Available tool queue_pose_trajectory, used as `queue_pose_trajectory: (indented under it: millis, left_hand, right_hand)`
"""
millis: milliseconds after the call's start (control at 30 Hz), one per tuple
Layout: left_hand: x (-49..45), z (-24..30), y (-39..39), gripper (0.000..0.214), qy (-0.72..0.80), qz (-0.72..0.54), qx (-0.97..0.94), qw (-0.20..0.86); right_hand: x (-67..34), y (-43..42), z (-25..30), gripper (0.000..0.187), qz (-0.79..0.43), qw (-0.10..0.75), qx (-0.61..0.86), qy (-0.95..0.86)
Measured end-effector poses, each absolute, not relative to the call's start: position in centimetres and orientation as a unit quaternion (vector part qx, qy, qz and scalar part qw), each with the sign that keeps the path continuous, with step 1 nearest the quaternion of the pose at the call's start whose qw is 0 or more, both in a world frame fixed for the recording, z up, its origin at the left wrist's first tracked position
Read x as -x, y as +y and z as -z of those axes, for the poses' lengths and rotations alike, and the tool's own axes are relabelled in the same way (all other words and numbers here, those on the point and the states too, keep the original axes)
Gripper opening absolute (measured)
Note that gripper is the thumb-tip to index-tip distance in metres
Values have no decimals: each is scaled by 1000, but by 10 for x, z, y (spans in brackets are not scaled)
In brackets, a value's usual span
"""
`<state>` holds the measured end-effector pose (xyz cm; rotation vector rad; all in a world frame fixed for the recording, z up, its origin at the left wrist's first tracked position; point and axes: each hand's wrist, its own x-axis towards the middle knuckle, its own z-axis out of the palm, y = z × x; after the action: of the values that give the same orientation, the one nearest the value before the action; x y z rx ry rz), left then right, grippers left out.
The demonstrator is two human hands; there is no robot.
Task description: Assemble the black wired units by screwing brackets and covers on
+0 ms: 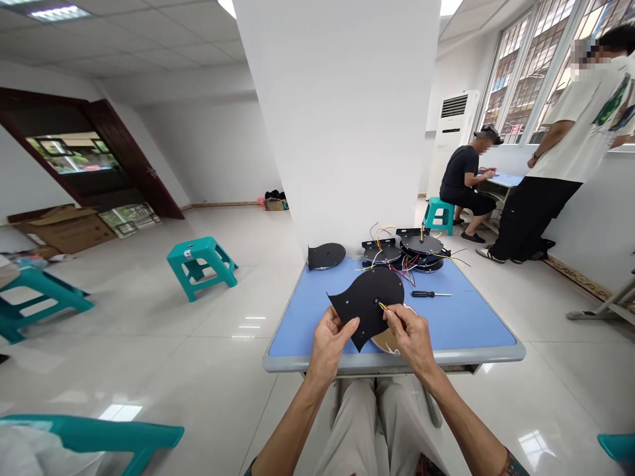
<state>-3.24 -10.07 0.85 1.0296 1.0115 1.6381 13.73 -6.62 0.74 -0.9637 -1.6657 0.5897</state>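
Note:
My left hand (330,340) grips the lower left edge of a curved black plate (367,297), lifted above the blue table (461,317). My right hand (409,334) pinches thin yellow and red wires (383,306) at the plate's central hole. A gold-coloured disc (389,340) lies beneath the plate, partly hidden by it and my right hand. Farther along the table stands a stack of black plates with coloured wires (421,248). A black-handled screwdriver (430,293) lies to its front right, and a single black disc (326,255) sits at the far left.
A white pillar (337,119) rises behind the table's far edge. Beyond it, a seated person (466,182) works at a desk, and a standing person (560,152) is beside them. Teal plastic stools (201,264) stand on the tiled floor left of the table.

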Motion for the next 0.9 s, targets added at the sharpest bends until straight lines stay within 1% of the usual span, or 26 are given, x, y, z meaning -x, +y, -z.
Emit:
queue_pose_trajectory:
  millis: [600, 767, 900]
  left_hand:
    - [30, -4, -108, 51, 423, -649, -441, 453]
    - [31, 3, -108, 38, 446, -634, -471, 421]
    - [32, 13, -107, 27, 493, -624, -502, 339]
  right_hand:
    - [-139, -69, -4, 35, -328, 515, 411, -677]
    - [-140, -65, 1, 35, -375, 494, 414, -666]
    - [-141, -65, -1, 37, -396, 478, 424, -660]
